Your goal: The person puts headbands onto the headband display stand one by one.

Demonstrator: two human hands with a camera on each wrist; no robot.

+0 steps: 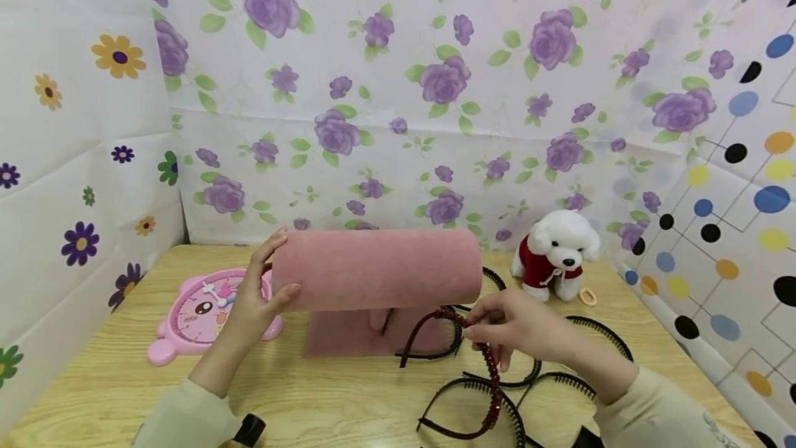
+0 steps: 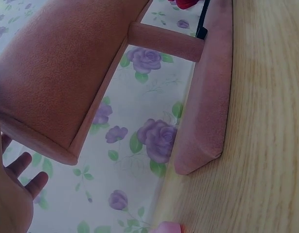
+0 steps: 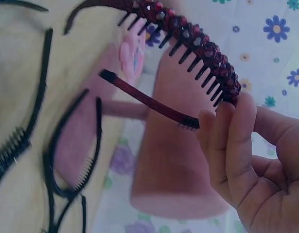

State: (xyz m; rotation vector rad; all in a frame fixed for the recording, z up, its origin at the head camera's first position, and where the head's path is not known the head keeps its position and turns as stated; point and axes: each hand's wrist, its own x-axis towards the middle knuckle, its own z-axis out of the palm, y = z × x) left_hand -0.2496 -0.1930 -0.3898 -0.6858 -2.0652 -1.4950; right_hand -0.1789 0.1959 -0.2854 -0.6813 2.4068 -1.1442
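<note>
A pink plush display stand has a thick padded roll [image 1: 379,268] on a short post [image 2: 166,41] above a flat base [image 1: 342,334]. My left hand [image 1: 255,299] grips the roll's left end, its thumb on the near side and a finger reaching over the top. Some of its other fingers [image 2: 35,185] are spread off the end. To the right of the stand, my right hand [image 1: 516,327] pinches a dark red beaded headband [image 3: 195,46] with comb teeth inside its curve. That headband is raised, its two tips pointing left toward the stand.
Several black toothed headbands [image 1: 600,327] lie on the wooden table [image 1: 298,406], some overlapping. A pink clock [image 1: 199,313] lies at the left. A white toy dog [image 1: 560,251] in red sits at the back right, near a small beige ring [image 1: 587,296]. Printed cloth encloses the table.
</note>
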